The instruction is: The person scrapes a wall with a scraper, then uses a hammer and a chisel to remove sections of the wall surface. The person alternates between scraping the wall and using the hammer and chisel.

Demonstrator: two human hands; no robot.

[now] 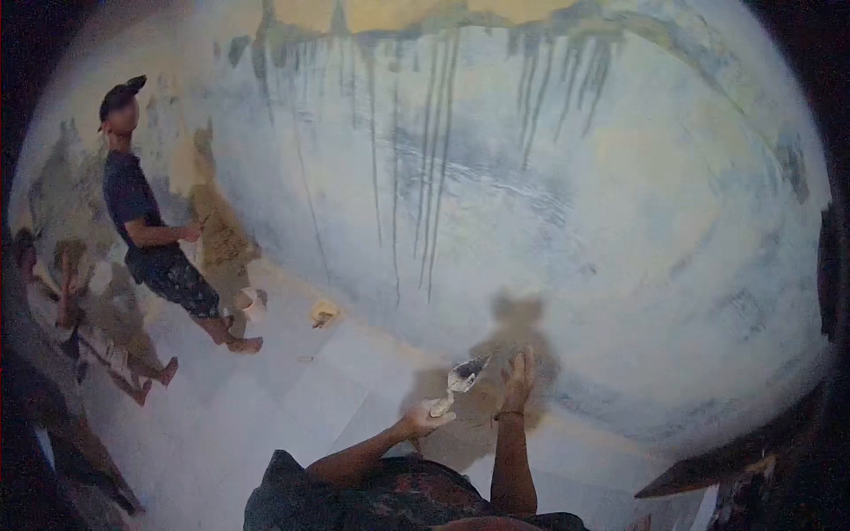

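My left hand (428, 419) is closed around the pale lower end of a white-smeared tool with a dark, pointed tip (462, 376). The tool slants up and to the right, its tip just left of my other hand; its exact kind is hard to make out. My right hand (521, 379) is raised in front of the wall (496, 221), fingers stretched upward and a band around the wrist. Shadows of my head and arms fall on the wall and floor around both hands. Dark drips run down the wall's pale, patchy coating from a yellowish upper band.
At the left a person (137, 199) in a dark shirt and cap stands by the wall, with more people (66, 305) beyond. On the tiled floor (266, 398) are a whitish container (254, 303) and a yellowish item (325, 312). A dark board-like edge (708, 465) juts in lower right.
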